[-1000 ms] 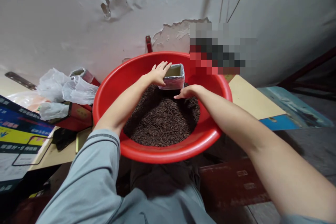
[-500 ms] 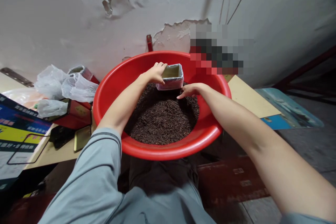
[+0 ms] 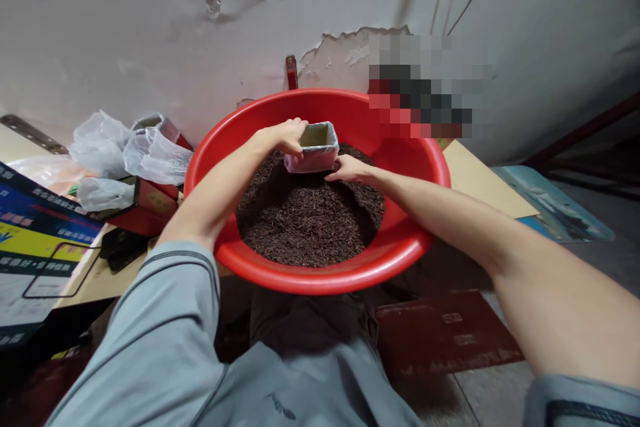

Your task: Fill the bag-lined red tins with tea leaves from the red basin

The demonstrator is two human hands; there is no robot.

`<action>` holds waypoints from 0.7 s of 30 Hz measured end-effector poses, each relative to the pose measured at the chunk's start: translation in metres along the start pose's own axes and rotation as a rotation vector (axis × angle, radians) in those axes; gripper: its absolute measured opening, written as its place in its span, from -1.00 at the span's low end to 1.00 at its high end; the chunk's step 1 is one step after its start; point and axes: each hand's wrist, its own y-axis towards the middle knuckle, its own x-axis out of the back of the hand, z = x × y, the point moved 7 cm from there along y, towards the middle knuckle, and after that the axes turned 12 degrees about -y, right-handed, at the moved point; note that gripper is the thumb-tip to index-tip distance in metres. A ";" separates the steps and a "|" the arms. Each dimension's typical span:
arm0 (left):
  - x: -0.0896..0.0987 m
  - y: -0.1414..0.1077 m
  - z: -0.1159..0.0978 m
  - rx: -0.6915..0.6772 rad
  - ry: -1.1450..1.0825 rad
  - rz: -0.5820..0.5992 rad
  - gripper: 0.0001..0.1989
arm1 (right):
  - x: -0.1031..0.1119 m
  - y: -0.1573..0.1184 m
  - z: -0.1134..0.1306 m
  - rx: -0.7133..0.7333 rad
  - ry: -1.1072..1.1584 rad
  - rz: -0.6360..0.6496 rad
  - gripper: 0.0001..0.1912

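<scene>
A red plastic basin [image 3: 320,285] holds a heap of dark, dry, twisted pieces that look like loose tea leaves [image 3: 315,230]. Over the far part of the heap is a small rectangular box [image 3: 312,159] wrapped in clear plastic, its open top facing up and its inside looking bare. My left hand [image 3: 290,136] grips the box by its left rim, thumb on the near side. Low beside the box's right end, my right hand [image 3: 351,169] reaches to the leaves with fingers partly stretched; its fingertips are partly hidden, and whether it touches the box is unclear.
Left of the basin are a red box [image 3: 150,207], crumpled clear plastic bags [image 3: 103,147] and a dark phone-like object [image 3: 120,247] on a board. A peeling wall [image 3: 125,27] stands close behind. Cardboard [image 3: 485,180] lies to the right, beside a pixelated patch.
The box has shifted slightly left relative to the basin, with my left hand on it. My right hand has moved in closer to the box's right end. The whole view has shifted slightly.
</scene>
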 end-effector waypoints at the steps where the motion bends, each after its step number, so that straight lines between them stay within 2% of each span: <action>1: -0.001 -0.008 0.011 0.007 -0.018 0.011 0.07 | -0.005 0.001 0.005 0.036 -0.009 0.025 -0.44; 4: -0.009 -0.022 0.033 -0.009 -0.091 0.002 0.14 | -0.018 0.003 0.016 0.129 -0.056 0.103 -0.36; 10: -0.025 -0.018 0.031 -0.077 -0.295 -0.112 0.44 | -0.026 0.002 0.017 0.149 -0.220 0.274 -0.25; 12: -0.022 -0.028 0.041 -0.052 -0.421 -0.143 0.51 | -0.023 0.001 0.010 0.089 -0.296 0.309 -0.11; 14: -0.023 -0.045 0.060 0.042 -0.541 -0.133 0.52 | -0.019 -0.001 -0.002 -0.047 -0.369 0.309 0.15; 16: -0.043 -0.068 0.083 0.253 -0.607 0.033 0.54 | -0.023 -0.006 -0.013 -0.204 -0.362 0.342 0.37; 18: -0.078 -0.096 0.096 0.525 -0.603 0.298 0.62 | -0.035 -0.014 -0.015 -0.283 -0.303 0.406 0.46; 19: -0.096 -0.109 0.097 0.642 -0.589 0.409 0.66 | -0.042 -0.017 -0.012 -0.292 -0.287 0.415 0.49; 20: -0.111 -0.118 0.093 0.725 -0.576 0.466 0.68 | -0.046 -0.020 -0.009 -0.288 -0.288 0.403 0.52; 21: -0.122 -0.123 0.086 0.770 -0.568 0.470 0.67 | -0.050 -0.021 -0.005 -0.276 -0.299 0.375 0.54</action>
